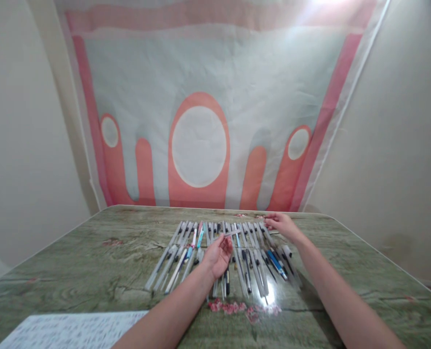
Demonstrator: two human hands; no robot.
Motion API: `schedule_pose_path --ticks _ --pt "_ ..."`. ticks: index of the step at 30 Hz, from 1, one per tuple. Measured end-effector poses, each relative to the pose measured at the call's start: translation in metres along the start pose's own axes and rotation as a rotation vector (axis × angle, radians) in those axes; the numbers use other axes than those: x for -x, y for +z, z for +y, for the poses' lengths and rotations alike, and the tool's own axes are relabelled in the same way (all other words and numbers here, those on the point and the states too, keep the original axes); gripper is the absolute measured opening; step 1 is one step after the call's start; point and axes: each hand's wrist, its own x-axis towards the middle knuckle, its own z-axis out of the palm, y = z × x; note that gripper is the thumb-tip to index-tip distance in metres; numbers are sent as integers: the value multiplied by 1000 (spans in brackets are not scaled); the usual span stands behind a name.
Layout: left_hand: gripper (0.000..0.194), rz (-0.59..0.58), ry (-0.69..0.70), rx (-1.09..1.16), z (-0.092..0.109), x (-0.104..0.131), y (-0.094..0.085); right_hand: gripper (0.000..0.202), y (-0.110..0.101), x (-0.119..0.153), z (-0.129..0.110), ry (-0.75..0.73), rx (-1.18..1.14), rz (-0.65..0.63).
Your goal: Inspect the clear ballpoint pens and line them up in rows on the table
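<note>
Two rows of pens [162,265], many with clear or whitish barrels, lie side by side on the wood-patterned table [121,271]. Over the middle of the rows, my left hand [218,256] has its palm turned up and its fingers curled round a whitish translucent pen [233,233], which points to the right. My right hand [278,224] is at the right end of the far row, fingers bent and close together near the pen tops; whatever they hold, if anything, is too small to make out. A blue pen [276,264] lies in the near row, below my right hand.
A sheet covered in writing [73,332] lies at the table's near left edge. Pink flower prints [230,307] mark the tabletop in front of the pens. Behind the table hangs a pink and grey patterned sheet [199,58], with plain walls at both sides.
</note>
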Motion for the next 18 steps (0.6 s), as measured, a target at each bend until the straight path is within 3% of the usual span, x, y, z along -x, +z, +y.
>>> schedule_pose_path --ticks 3,7,11,18 --pt "10 -3 97 -10 -1 2 1 28 21 16 -42 -43 -199 -182" --pt "9 -21 188 -40 -3 2 0 25 47 37 -78 -111 -121 -360" --pt "9 -22 215 -47 -4 1 -1 28 56 44 -85 -196 -51 -359" --pt "8 -23 205 -50 -5 2 0 28 60 42 -76 -230 25 -363"
